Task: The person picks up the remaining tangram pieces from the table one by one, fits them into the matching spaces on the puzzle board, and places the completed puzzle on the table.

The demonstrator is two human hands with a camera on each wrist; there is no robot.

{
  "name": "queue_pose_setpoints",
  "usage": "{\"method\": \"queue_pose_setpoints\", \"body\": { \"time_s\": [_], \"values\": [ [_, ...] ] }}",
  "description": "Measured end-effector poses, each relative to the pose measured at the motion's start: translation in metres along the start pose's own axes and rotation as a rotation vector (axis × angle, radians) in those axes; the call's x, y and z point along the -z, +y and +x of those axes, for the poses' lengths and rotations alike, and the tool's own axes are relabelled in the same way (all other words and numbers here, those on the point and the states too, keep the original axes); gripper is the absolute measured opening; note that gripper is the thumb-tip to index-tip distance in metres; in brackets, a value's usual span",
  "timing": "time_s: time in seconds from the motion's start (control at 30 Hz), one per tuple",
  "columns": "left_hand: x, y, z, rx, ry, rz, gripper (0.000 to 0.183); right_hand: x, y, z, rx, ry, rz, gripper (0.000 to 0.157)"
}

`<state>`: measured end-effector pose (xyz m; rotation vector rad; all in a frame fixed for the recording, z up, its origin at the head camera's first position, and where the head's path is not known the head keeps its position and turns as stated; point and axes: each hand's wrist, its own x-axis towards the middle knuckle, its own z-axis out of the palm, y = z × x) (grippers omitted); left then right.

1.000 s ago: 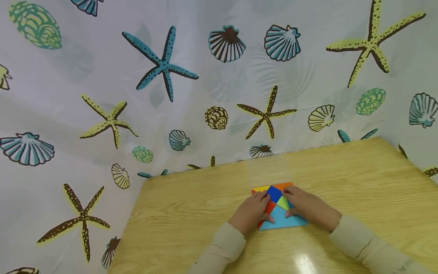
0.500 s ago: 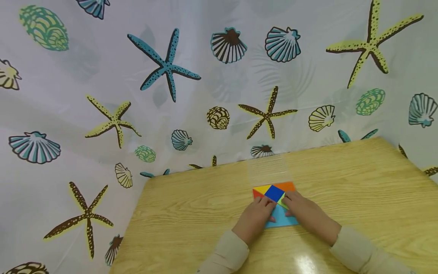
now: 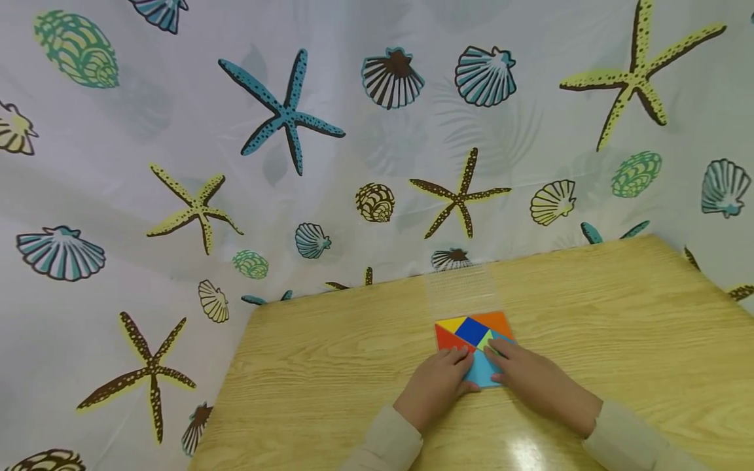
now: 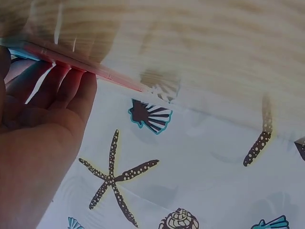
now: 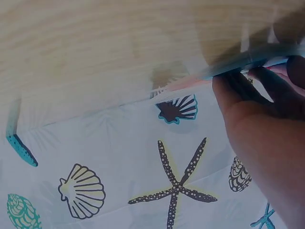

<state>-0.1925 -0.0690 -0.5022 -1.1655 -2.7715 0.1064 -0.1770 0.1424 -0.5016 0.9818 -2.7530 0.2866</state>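
Note:
A tangram (image 3: pixel 471 332) of flat coloured pieces lies on the table, its pieces side by side in a rectangle. Around the blue square are a yellow triangle (image 3: pixel 451 324), a red triangle (image 3: pixel 448 338), an orange piece (image 3: pixel 497 320), a small green triangle (image 3: pixel 484 339) and light blue pieces (image 3: pixel 482 373). My left hand (image 3: pixel 434 387) touches the near left part, fingertips at the red triangle's lower edge and thumb at the near edge. My right hand (image 3: pixel 538 378) rests its fingertips by the green and light blue pieces. Both wrist views show extended fingers against the tangram's thin edge (image 4: pixel 114 77).
A clear ribbed plastic sheet or lid (image 3: pixel 462 288) lies flat behind the tangram. The wooden table (image 3: pixel 330 366) ends at the back against a white curtain (image 3: pixel 330 196) printed with shells and starfish.
The blue square, slightly askew a second ago, now sits in line with its neighbours. My left hand has drawn back toward me, uncovering the red triangle; my right hand has shifted slightly nearer and right.

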Motion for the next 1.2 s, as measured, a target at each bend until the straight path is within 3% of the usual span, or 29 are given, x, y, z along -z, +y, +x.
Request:
{"method": "queue_pose_setpoints", "body": {
  "time_s": [0.13,0.33,0.47,0.6,0.8,1.0,1.1,1.2],
  "values": [
    [0.001,0.002,-0.002,0.002,-0.010,-0.014,0.054,-0.005,-0.001,-0.003,0.022,0.032,0.001,0.044],
    [0.006,0.008,-0.004,-0.051,0.069,-0.044,0.036,-0.008,-0.005,-0.006,0.021,0.133,-0.116,0.030],
    [0.006,0.014,-0.005,-0.086,0.109,0.014,0.024,-0.005,-0.006,-0.009,0.023,0.174,-0.173,0.028],
    [0.009,0.021,-0.006,-0.080,0.086,0.091,0.019,-0.004,-0.009,-0.010,0.046,0.209,-0.169,0.025],
    [0.012,0.025,-0.008,-0.044,0.048,0.068,0.020,-0.007,-0.012,-0.019,0.019,0.214,-0.138,0.028],
    [0.001,0.010,-0.006,-0.058,0.149,-0.047,0.019,-0.009,-0.002,-0.030,0.035,0.167,-0.088,0.042],
    [0.000,0.001,-0.004,-0.057,0.179,-0.060,0.030,-0.007,0.004,-0.029,0.065,0.178,-0.105,0.046],
    [0.005,-0.008,-0.002,0.034,0.191,-0.031,0.051,0.001,0.010,-0.025,0.025,0.180,-0.075,0.054]
  ]
}}
